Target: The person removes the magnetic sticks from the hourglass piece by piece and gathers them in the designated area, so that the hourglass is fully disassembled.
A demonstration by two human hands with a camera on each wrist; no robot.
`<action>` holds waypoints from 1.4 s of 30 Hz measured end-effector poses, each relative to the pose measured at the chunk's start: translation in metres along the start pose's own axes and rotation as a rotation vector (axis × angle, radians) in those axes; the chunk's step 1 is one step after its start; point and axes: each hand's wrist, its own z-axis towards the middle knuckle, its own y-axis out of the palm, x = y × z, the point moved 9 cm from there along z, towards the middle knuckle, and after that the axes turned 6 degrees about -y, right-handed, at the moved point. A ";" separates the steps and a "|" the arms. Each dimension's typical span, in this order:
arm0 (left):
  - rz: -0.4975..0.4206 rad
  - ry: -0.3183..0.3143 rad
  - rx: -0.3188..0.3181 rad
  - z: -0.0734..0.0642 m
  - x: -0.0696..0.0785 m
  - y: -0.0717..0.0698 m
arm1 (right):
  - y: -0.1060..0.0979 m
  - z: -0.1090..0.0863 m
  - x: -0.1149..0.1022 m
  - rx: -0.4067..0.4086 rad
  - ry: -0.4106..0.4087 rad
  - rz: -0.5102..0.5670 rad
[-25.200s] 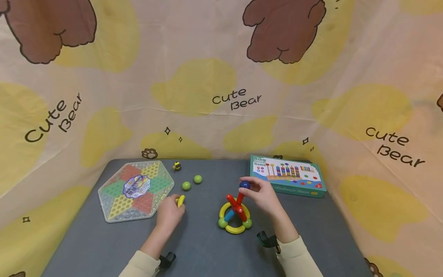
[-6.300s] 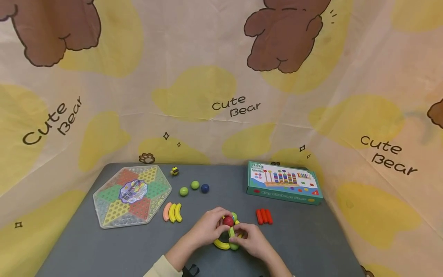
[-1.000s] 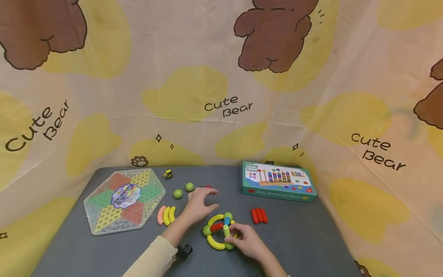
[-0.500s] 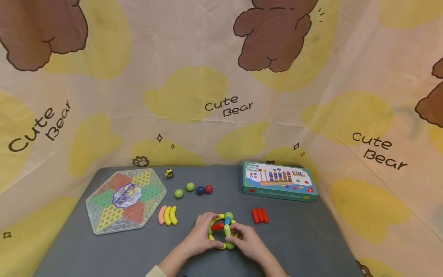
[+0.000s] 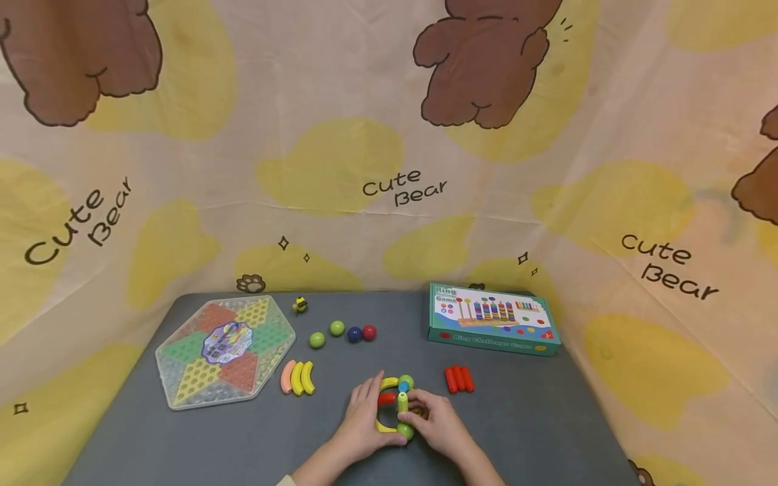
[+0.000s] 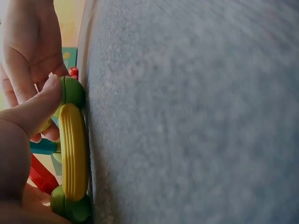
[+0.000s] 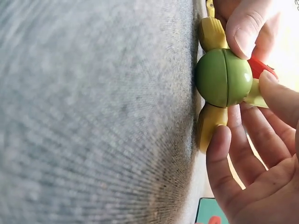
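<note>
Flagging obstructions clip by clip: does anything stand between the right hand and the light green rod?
Nothing visible does: the right hand pinches the light green rod. The left hand touches the green ball at the rod's lower end; the loose red rods lie apart.

In the head view, your left grip partly hides the yellow ring, and the bottom edge cuts off your forearms. The hexagonal board bears print too small to read.

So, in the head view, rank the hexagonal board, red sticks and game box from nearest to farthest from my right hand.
1. Red sticks, just beyond your right hand
2. Game box, back right
3. Hexagonal board, far left
</note>
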 end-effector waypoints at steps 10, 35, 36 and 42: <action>0.036 -0.029 0.046 -0.002 -0.003 -0.009 | -0.009 -0.005 -0.003 0.021 0.000 -0.055; 0.007 -0.139 0.186 -0.005 -0.013 -0.031 | -0.112 -0.029 0.034 0.420 0.244 -0.105; 0.007 -0.140 0.185 -0.005 -0.012 -0.030 | -0.116 -0.030 0.037 0.429 0.259 -0.128; 0.032 -0.064 0.233 -0.004 -0.005 -0.034 | -0.137 -0.034 0.057 0.451 0.333 -0.207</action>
